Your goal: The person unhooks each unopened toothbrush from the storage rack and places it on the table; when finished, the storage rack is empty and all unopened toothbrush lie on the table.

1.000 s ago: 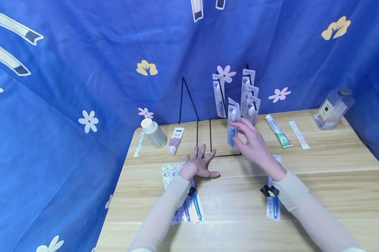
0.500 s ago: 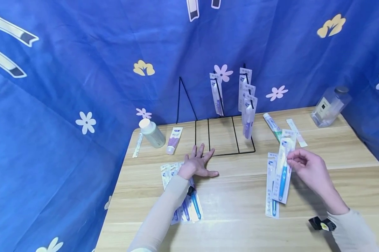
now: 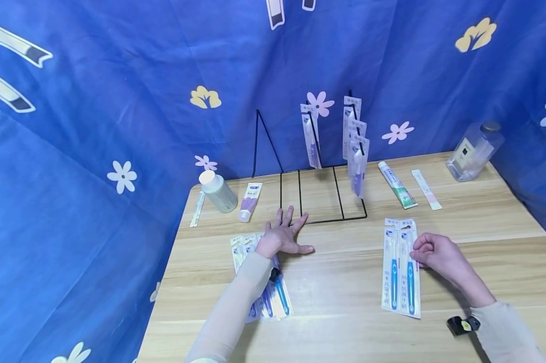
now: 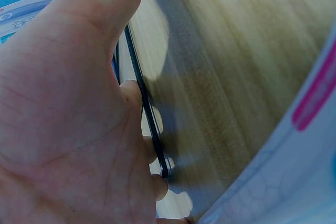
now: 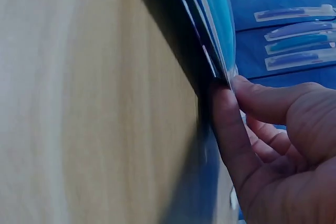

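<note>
My right hand (image 3: 442,257) pinches the right edge of a packaged blue toothbrush (image 3: 410,282) between thumb and finger. A second packaged blue toothbrush (image 3: 393,282) lies flush on its left. In the right wrist view, the thumb and forefinger grip the edge of the toothbrush pack (image 5: 223,24). My left hand (image 3: 284,239) has its fingers spread over the front bar of a black wire rack (image 3: 331,221). Packaged purple toothbrushes (image 3: 358,169) hang from the rack's right hook, and another packaged toothbrush (image 3: 312,138) hangs from the middle one. Under the left forearm lie several packaged toothbrushes (image 3: 268,302).
Left of the rack are a white-capped bottle (image 3: 220,194), a purple toothpaste tube (image 3: 250,202) and a thin sachet (image 3: 198,209). To its right lie a green-white toothpaste tube (image 3: 397,185), a slim packet (image 3: 426,189) and a clear bottle (image 3: 473,154). A blue curtain (image 3: 141,101) stands behind.
My right hand has taken a packaged blue toothbrush from the rack's right hook, carried it right and toward me, and laid it beside the other one. The left hand has stayed put.
</note>
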`<state>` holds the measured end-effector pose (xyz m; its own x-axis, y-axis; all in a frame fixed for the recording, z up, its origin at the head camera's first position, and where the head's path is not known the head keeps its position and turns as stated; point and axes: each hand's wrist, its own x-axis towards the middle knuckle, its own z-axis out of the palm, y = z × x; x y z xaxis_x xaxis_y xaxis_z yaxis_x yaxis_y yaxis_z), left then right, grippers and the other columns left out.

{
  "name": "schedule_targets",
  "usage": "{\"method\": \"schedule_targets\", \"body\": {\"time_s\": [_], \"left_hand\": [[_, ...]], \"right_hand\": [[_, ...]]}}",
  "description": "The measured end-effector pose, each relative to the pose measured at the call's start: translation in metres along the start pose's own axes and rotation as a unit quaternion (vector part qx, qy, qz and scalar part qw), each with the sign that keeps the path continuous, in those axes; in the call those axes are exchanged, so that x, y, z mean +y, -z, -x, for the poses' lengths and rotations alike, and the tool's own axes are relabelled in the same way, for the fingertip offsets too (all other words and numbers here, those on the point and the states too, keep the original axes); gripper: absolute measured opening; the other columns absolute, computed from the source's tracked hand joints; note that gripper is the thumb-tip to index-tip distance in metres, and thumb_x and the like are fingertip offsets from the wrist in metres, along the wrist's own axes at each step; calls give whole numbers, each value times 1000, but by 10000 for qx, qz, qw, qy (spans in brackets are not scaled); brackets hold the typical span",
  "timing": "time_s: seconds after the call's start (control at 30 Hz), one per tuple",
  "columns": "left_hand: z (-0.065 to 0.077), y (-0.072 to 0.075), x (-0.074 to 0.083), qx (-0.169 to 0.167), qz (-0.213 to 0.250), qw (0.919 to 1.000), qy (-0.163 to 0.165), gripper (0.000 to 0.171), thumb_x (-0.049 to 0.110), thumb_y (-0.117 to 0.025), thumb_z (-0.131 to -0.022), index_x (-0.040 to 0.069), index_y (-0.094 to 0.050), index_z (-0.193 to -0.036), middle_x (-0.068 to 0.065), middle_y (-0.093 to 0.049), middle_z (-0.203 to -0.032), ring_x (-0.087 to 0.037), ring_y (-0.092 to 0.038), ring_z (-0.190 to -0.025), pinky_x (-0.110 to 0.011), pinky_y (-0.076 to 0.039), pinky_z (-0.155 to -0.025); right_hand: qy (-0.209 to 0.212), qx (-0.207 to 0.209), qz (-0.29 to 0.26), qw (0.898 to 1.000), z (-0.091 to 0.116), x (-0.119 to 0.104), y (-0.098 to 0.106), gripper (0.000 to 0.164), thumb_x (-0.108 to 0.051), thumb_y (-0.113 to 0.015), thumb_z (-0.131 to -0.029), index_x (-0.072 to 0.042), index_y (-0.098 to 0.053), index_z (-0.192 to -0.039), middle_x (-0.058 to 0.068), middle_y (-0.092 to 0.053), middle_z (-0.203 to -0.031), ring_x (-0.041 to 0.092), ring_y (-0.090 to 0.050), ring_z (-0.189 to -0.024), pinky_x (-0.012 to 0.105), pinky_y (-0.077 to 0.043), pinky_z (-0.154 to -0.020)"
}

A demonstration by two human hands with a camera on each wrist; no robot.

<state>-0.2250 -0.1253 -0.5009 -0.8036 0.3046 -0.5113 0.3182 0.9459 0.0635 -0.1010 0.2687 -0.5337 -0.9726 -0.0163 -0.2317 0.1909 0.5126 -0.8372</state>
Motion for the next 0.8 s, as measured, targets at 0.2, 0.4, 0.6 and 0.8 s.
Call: {"method": "schedule_targets", "body": {"time_s": [0.2,0.4,0.6,0.8], "left_hand": [[3,1,-2,32,9,10000,33,107,87,-54,-79,48,3,-160,-3,15,-172,-36,13,-159,-70,-12,-122],[5,1,-1,3,-11,10000,9,107,87,-54,-79,48,3,-161,-4,15,-172,-36,13,-159,-70,-13,-123],[3,0,1,-4,65,10000,-1,107,87,-55,-79,48,2,-160,-3,15,-172,-36,14,-158,-69,-12,-123],[2,1,1,-33,8,10000,30,107,87,-54,-79,48,3,-161,-3,16,-172,-37,14,-158,-70,-12,-123]], "right_hand": [[231,393,1319,9902,-4,-3,2,20,-13,-81,-82,-5,-63,-83,0,-65,-66,15,-59,-59,26,-44,-54],[690,783,2247,9688,-8,-18,6,21,-20,-82,-82,-9,-64,-77,0,-61,-66,16,-50,-60,29,-36,-55],[2026,588,2007,9567,-26,-81,-20,22,-14,-75,-89,-2,-71,-108,13,-75,-97,28,-71,-82,44,-59,-72],[2947,-159,1587,9422,-64,-161,-69,64,-21,-75,-91,-6,-49,-148,22,-40,-159,44,-44,-142,65,-40,-112]]}}
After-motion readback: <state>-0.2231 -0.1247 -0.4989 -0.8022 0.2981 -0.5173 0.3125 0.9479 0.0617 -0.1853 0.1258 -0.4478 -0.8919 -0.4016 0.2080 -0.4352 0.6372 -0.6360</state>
